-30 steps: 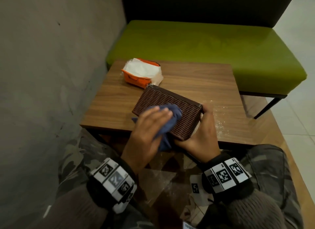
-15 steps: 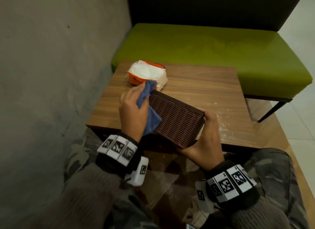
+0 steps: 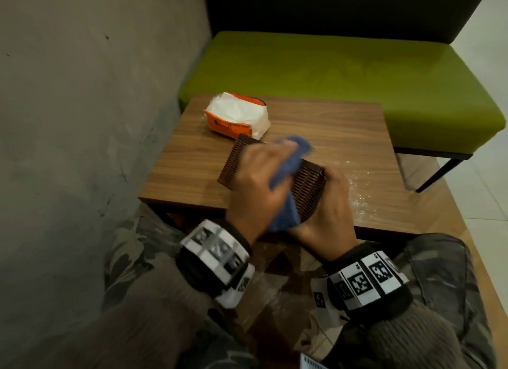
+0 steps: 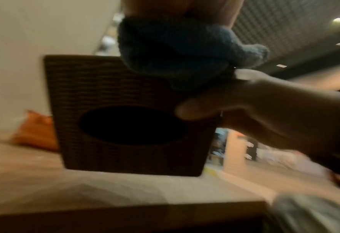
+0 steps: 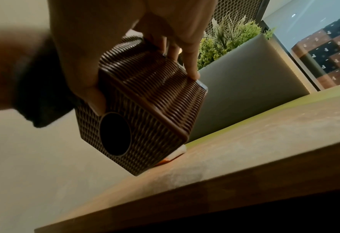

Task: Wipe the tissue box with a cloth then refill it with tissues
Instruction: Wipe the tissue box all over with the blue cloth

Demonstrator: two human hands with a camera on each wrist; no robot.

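A dark brown woven tissue box [image 3: 308,187] is held tilted above the near edge of the wooden table [image 3: 192,159]. My right hand [image 3: 327,203] grips its right end, thumb near the oval opening [image 5: 115,134], fingers [image 5: 190,63] over the far edge. My left hand [image 3: 255,181] presses a blue cloth [image 3: 286,176] against the box's upper face. In the left wrist view the cloth [image 4: 175,50] is bunched at the box's [image 4: 125,110] top edge above the oval opening. An orange pack of white tissues [image 3: 236,118] lies at the table's far left.
A grey wall [image 3: 82,121] runs along the left. A green bench [image 3: 343,77] with a dark backrest stands behind the table. White specks [image 3: 357,192] lie on the table's right part. My camouflage-clad knees [image 3: 439,272] are just under the near edge.
My left hand has swept the cloth from the box's left end back across to the middle and right of its upper face. The right hand keeps its grip.
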